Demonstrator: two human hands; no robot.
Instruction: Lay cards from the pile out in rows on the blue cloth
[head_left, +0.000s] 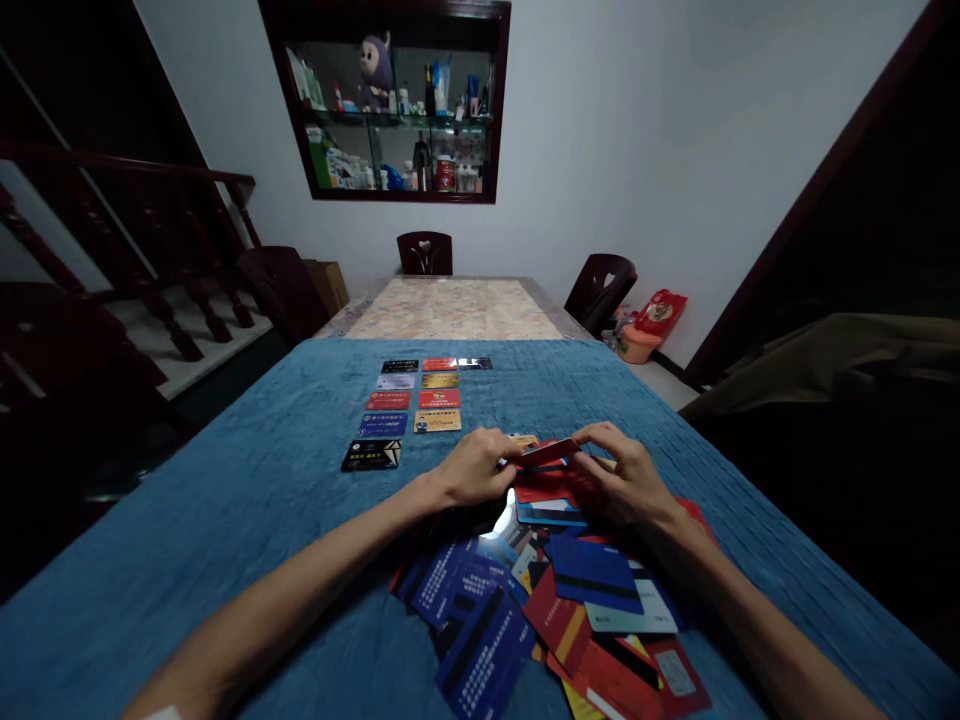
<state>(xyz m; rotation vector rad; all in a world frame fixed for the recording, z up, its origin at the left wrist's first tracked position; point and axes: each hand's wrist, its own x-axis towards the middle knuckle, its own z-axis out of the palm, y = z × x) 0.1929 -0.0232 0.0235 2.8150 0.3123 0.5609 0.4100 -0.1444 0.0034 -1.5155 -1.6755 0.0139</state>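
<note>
A red plastic card [547, 454] is held between both hands, tilted above a heap of cards. My left hand [478, 466] pinches its left end, and my right hand [624, 470] has its right end between thumb and fingers. Beneath and in front of the hands lies the loose heap, with a blue card [596, 572], a red card [559, 618] and several more overlapping. Left of the heap, cards lie in two neat columns, among them a black VIP card [372, 455] and an orange card [438, 420]. A dark card [475, 364] sits beside the top of the right column.
A blue cloth [300, 520] covers the near part of the table; a patterned cover [457, 308] shows at the far end. Chairs [600, 290] stand around it. A wall cabinet [397, 195] hangs behind, a wooden railing [135, 160] stands left, and an orange bucket [639, 344] is at right.
</note>
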